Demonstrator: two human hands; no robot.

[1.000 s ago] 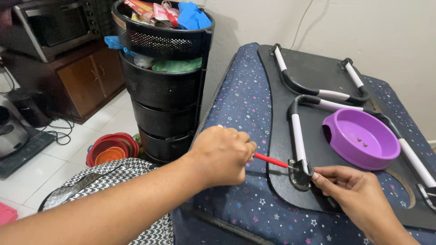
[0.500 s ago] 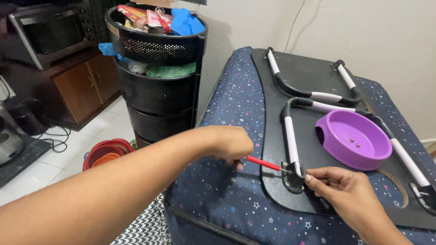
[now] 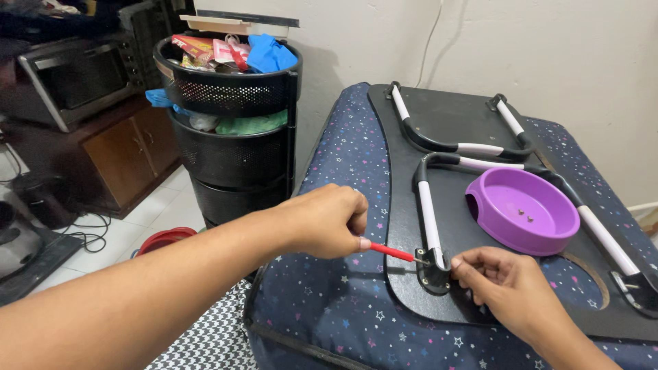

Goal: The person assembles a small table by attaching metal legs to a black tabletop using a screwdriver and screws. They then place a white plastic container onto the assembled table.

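Gripping a red screwdriver (image 3: 388, 251) at frame centre, the left hand (image 3: 322, 220) is driving its tip into the leg bracket (image 3: 434, 268) of the black tray (image 3: 452, 116); the right hand (image 3: 504, 288) is apparently pinching that bracket, beside a purple bowl (image 3: 522, 210).

Your two arms are bare from the edge of the view to the fingertips: no sleeves, gloves, watch, rings or bracelets show. Your left hand (image 3: 325, 220) sits at the end of a long bare forearm. Your right hand (image 3: 504, 284) shows short, unpainted nails. Black-and-white checked cloth covers your lap (image 3: 205, 339).
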